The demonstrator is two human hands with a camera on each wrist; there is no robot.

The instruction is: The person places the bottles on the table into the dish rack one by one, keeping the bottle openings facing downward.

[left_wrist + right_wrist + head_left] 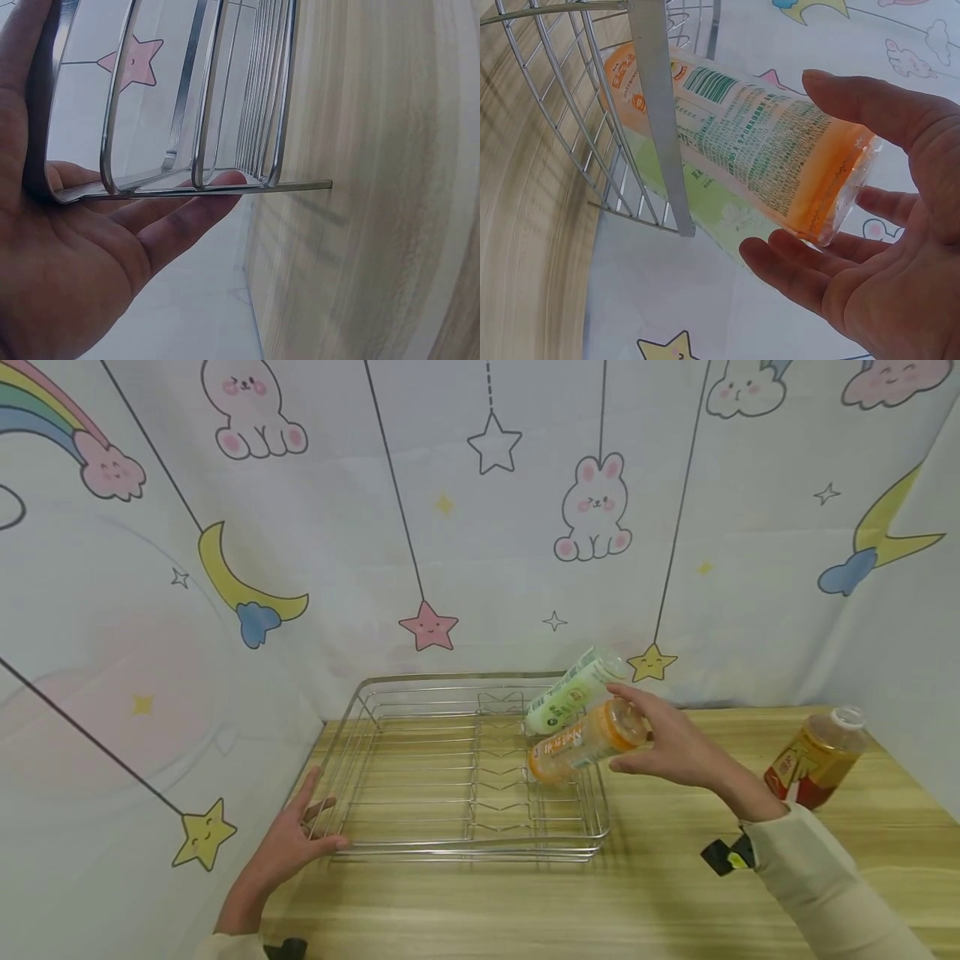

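A silver wire rack (480, 842) stands on the wooden table. My left hand (288, 831) holds its near left corner, thumb along the front rim and fingers behind the side wires. Leaning inside the rack's right part is a clear bottle with an orange label (576, 745), its base tilted up to the right. My right hand (675, 739) is around that base, thumb above and fingers below, spread with gaps to the bottle in the right wrist view (885, 247). Behind it a green-labelled bottle (573, 693) leans the same way over the rack's edge.
A bottle of amber drink with a red and yellow label (817, 760) is on the table at right. Wood tabletop (675, 893) extends in front of the rack. White cloth (480, 560) with cartoon prints closes off the back and sides.
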